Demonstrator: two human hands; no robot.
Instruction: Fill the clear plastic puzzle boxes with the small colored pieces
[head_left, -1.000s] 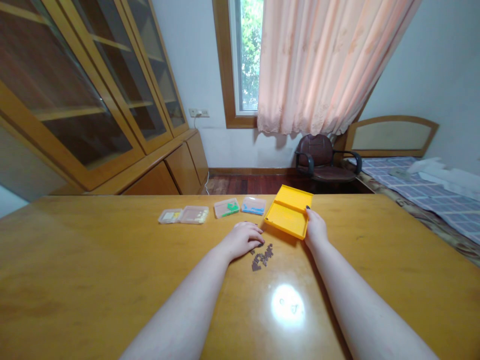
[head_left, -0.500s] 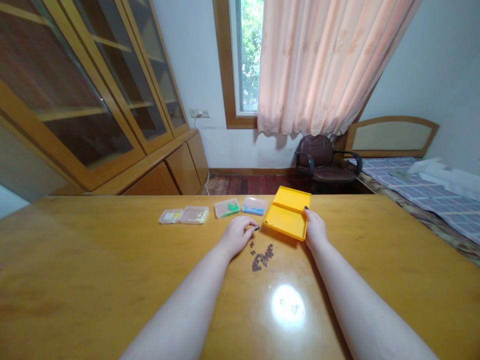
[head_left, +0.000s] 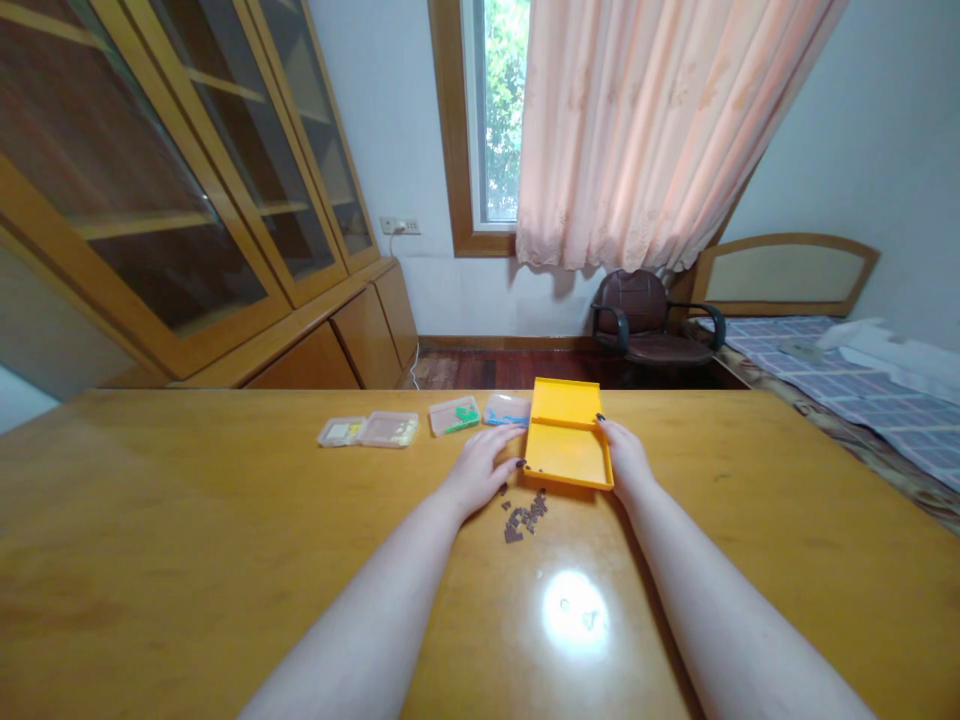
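An open yellow plastic box lies on the wooden table, squared up in front of me. My right hand grips its right edge, thumb over the rim. My left hand rests against its left side, fingers curled onto the near left corner. A small pile of dark little pieces lies on the table just in front of the box, between my wrists.
Several small clear boxes sit in a row behind my left hand: two pale ones, one with green pieces, one with blue pieces. A dark chair and a bed stand beyond the table; cabinets line the left wall.
The yellow box has turned from a slant to square and shifted left. My left hand moved up from the dark pieces to the box's left side.
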